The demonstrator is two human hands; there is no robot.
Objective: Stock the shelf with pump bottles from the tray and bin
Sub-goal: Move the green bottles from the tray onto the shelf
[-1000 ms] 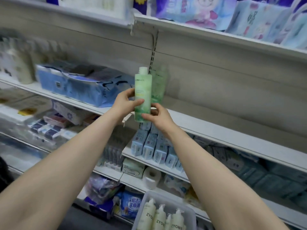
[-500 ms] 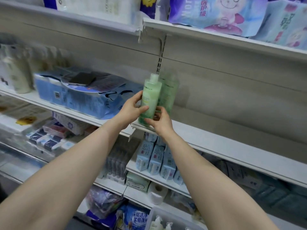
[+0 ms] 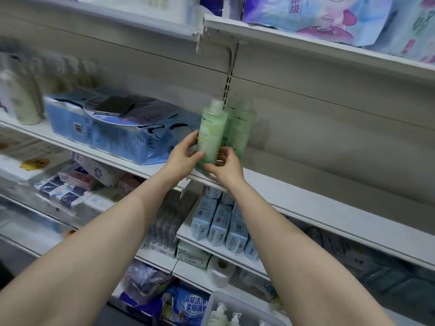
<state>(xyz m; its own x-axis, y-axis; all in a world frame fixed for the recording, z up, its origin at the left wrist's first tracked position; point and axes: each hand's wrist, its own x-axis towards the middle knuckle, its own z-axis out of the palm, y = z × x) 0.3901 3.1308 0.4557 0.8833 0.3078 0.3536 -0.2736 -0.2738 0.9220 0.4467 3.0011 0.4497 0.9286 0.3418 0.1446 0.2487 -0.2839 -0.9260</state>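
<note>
Now both hands, left hand & right hand, are gripping the pale green plastic bottle. It's settling on the white metal shelf; pls be keeping it upright, snug w/ its twin.

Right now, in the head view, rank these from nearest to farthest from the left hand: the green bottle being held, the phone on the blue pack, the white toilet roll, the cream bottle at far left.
From the left hand:
1. Green bottle, held in it, at the shelf edge.
2. Phone, up and to the left on the blue pack.
3. White toilet roll, two shelves below.
4. Cream bottle, far left of the same shelf.
</note>
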